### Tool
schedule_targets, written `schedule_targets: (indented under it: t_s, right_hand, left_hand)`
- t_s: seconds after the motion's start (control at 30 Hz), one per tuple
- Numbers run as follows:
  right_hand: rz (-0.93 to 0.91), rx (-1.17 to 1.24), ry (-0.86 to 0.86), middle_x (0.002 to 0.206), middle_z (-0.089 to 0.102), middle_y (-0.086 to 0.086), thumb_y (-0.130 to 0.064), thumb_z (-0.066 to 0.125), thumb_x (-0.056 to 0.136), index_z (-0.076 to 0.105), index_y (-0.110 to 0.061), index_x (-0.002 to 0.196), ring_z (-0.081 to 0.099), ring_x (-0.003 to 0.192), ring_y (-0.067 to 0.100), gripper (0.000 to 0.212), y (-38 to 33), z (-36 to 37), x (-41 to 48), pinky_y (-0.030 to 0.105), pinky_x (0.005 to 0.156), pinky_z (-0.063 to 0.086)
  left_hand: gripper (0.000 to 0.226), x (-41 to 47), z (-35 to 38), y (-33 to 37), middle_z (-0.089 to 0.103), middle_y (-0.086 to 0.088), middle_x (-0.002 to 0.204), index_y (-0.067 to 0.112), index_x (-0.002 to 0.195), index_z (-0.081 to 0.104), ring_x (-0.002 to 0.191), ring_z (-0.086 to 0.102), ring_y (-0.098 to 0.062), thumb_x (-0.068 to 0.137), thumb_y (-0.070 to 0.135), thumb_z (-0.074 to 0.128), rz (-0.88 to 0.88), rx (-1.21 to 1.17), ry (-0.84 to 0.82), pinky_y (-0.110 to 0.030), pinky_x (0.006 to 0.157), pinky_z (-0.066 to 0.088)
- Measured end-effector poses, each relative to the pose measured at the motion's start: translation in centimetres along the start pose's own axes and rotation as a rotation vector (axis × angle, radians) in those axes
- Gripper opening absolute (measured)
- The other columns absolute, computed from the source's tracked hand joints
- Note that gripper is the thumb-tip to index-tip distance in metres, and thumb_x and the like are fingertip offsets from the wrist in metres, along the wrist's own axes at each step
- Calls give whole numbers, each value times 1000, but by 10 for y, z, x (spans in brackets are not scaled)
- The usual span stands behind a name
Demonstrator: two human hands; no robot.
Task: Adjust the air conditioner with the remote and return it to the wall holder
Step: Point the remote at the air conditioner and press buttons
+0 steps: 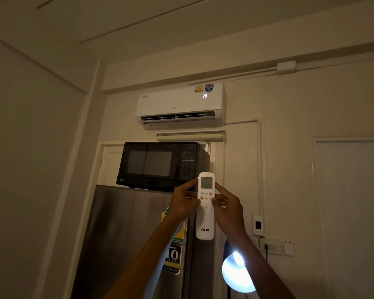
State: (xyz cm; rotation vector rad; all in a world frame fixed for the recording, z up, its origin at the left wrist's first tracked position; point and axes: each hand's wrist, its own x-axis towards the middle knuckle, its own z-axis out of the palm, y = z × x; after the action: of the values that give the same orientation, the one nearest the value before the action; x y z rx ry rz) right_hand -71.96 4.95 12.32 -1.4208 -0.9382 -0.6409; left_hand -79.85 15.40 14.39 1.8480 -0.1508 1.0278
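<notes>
Remote (205, 221) upright, gripped by both hands: left hand (183, 203) fingers wrap its left edge, right hand (226, 209) fingers clasp right edge, thumb on buttons. Aircon (180, 104) well above fingertips, display reads 28.

A dim room in a home: a black microwave (163, 166) sits atop a steel refrigerator (127, 240) with sticker labels, a wall-mounted air conditioner (179, 104) above, plain cream walls, wall sockets (268, 247) nearby.
</notes>
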Motion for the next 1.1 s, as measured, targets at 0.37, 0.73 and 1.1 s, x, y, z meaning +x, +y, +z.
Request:
schedule_targets:
  t_s: [0.37,0.73,1.1]
  right_hand:
    - [8,22,2,126,61,15,-4,56,88,47,-17,131,63,108,28,46,6,3,2,17,70,51]
    - [6,28,11,125,62,15,-3,54,88,48,-17,130,63,108,29,45,10,5,7,23,73,54]
    - [22,21,25,122,64,14,-3,55,88,49,-18,130,65,103,26,46,19,0,11,17,67,53]
  left_hand:
    - [61,3,-1,-3,60,-17,125,18,135,44,107,64,-27,82,-9,58,-1,12,1,-23,67,56]
    - [59,7,1,-6,62,-14,124,21,134,46,98,62,-17,83,-7,57,-19,-18,10,-18,62,54]
    - [56,9,10,-6,61,-15,124,18,131,49,108,62,-24,83,-9,58,-6,-6,8,-15,58,53]
